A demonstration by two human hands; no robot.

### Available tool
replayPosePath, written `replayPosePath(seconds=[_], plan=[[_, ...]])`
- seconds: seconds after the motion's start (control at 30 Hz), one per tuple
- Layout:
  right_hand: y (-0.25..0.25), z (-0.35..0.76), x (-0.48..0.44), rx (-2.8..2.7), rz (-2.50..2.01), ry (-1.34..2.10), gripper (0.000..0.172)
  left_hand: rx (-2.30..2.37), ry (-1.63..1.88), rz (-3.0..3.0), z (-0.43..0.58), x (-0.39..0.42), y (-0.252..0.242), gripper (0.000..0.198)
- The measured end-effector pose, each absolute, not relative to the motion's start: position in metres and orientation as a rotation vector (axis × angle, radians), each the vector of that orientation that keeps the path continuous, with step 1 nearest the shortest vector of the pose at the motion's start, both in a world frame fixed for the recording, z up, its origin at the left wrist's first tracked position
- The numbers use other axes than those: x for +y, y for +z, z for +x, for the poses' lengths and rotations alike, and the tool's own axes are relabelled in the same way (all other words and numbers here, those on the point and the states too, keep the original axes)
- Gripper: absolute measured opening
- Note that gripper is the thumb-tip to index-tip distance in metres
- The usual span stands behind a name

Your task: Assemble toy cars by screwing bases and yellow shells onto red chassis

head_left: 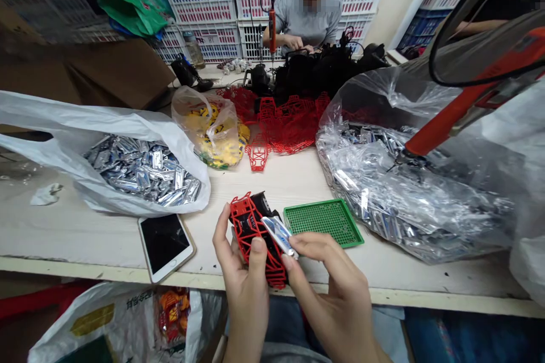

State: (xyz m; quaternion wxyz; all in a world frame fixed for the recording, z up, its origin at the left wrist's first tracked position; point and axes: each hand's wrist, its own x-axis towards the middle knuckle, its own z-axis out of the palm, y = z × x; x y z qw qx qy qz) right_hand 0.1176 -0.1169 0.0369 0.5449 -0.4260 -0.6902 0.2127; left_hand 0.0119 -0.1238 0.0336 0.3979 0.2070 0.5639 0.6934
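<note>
My left hand (244, 283) is closed around a toy car body (247, 226) with a red lattice frame over black parts, its thumb lying across the red bars. Between the thumb and fingers of my right hand (336, 278) is a shiny silver-and-blue panel (279, 234), held against or just over the right side of the car body. I cannot tell whether the panel touches the frame. Just beyond my right hand lies a green mesh tray (356, 238). A loose red lattice frame (258, 153) rests farther back on the table.
White bag (200, 178) and clear bag (426, 238) hold silver panels. An orange power screwdriver (464, 108) slants over the clear bag. A phone (166, 245) lies near the front edge. Behind are yellow parts (221, 142), red frames (293, 125), black parts (310, 74) and a co-worker (293, 17).
</note>
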Motion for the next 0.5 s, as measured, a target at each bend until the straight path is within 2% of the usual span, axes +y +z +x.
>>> replayPosePath(seconds=[0.3, 0.5], plan=[[0.039, 0.115, -0.121, -1.722, -0.995, 0.49, 0.017, 1.343, 1.798, 0.545, 0.012, -0.126, 0.036, 0.111], [0.042, 0.121, -0.129, -1.873, -0.987, 0.539, 0.027, 1.379, 1.777, 0.454, 0.01, -0.12, 0.035, 0.093]])
